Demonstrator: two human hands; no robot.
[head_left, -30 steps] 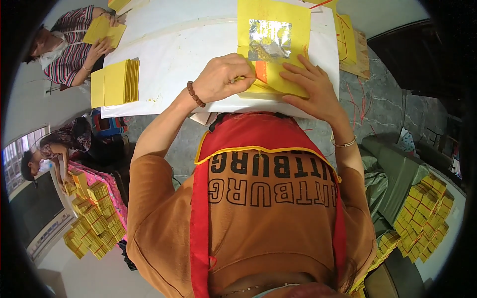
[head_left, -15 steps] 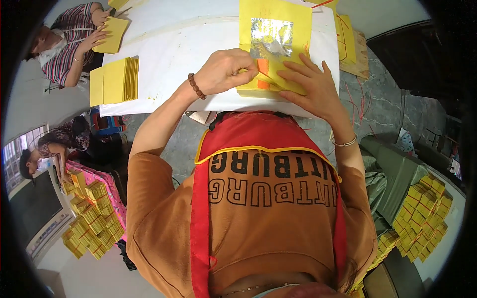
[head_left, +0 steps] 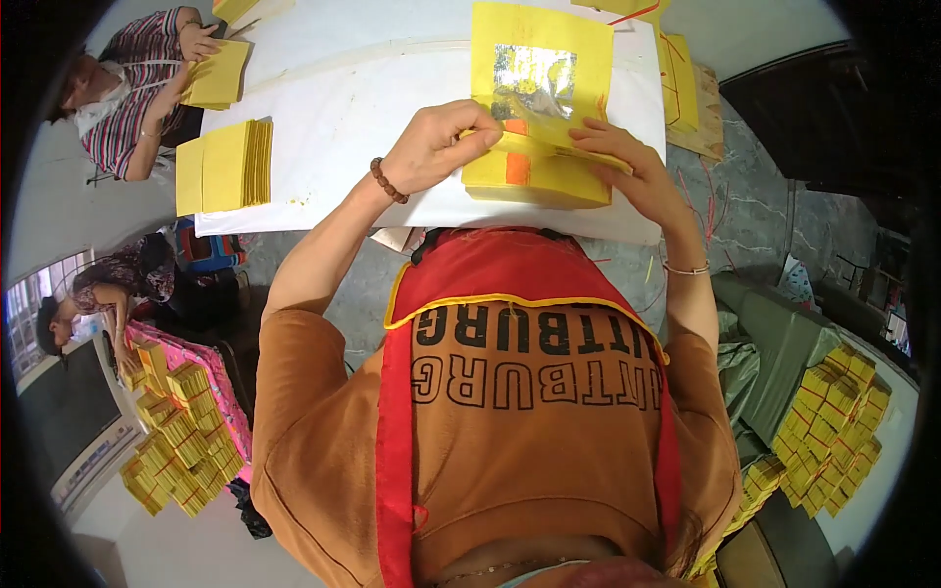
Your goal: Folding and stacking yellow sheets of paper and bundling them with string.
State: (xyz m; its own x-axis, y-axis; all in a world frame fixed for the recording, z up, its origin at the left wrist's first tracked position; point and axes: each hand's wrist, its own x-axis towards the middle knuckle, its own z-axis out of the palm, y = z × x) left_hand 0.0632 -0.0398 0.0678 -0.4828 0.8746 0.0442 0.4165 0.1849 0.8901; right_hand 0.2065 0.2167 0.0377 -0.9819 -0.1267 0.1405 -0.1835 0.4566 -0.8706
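your left hand (head_left: 446, 144) pinches the left side of the yellow sheet (head_left: 544, 73), likely to keep its fold up. the sheet is on the pile (head_left: 573, 186), at the near side of the table (head_left: 343, 127). your right hand (head_left: 637, 174) touches the other side; i can't tell if it grips.

single view: wide left head-worn fisheye, facing steeply down; wearer's torso (head_left: 534, 441) close below, bench (head_left: 333, 127) farther off near upper edge, straight edges bending toward rim.
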